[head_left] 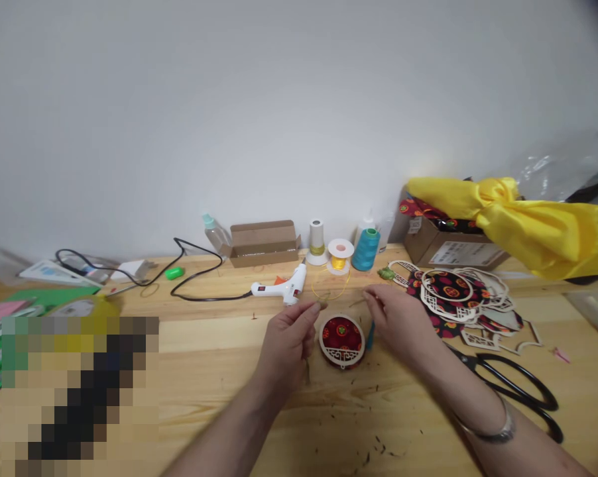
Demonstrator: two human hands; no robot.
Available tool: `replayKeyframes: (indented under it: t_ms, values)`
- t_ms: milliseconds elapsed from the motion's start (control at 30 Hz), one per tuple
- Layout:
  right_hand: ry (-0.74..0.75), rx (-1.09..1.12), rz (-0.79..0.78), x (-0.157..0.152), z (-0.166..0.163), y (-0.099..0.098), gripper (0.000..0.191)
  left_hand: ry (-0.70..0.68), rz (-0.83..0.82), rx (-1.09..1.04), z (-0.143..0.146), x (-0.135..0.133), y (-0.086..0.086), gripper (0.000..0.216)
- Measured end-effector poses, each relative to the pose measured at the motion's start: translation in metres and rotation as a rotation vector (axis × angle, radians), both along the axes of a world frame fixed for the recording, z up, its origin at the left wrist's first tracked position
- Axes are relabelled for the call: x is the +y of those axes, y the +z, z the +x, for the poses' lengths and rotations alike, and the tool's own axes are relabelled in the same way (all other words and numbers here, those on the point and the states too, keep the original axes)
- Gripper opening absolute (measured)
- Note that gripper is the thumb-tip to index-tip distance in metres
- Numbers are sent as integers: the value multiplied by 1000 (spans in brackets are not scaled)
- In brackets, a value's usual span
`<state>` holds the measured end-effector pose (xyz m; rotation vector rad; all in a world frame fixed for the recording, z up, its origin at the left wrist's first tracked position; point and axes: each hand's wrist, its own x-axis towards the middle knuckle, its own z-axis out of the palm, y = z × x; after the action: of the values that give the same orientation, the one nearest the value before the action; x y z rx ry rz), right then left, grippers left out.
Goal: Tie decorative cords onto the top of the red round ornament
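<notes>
Just beyond the round ornament, the left hand and right hand each seem to pinch thin cord between thumb and fingertip, apparently for fine control. The ornament lies between them, probably for easy reach; the glue gun rests beyond its left.

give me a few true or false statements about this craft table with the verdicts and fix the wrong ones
1. The round fabric-filled piece lies on the table between the left hand and the right hand. True.
2. The glue gun is gripped in the right hand. False: it lies on the table.
3. The scissors have black handles. True.
4. The bracelet is on the left wrist. False: it is on the right wrist.
5. The thread cone is red. False: it is blue.
6. The knotted cloth is yellow. True.
</notes>
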<state>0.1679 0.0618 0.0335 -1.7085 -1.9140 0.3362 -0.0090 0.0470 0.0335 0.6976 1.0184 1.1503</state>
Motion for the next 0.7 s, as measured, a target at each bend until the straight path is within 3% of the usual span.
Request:
replayKeyframes:
  t_ms: [67, 167, 267, 433, 533, 633, 667, 700]
  values:
    - [107, 392, -131, -4, -5, 5, 31, -31, 21, 26, 2, -2, 0, 25]
    - [158, 942, -492, -10, -14, 7, 35, -79, 50, 66, 4, -5, 2, 19]
    - [162, 1255, -643, -13, -20, 4, 31, -137, 74, 150, 6, -7, 4, 17]
    - [174, 1369, -524, -12, -19, 1, 21, -302, 83, 181, 6, -11, 5, 21]
    - [215, 1367, -426, -11, -12, 9, 21, -617, -14, 62, 0, -17, 11, 27]
    - [438, 1303, -431, -12, 0, 19, 27, -1109, -59, -8, -7, -20, 18, 28]
    - [526, 1258, -462, -12, 3, 21, 28, -1174, -56, -25, -8, -20, 19, 26]
    - [596, 1205, -494, -13, 6, 23, 26, -1115, -45, -53, -8, -19, 19, 25]
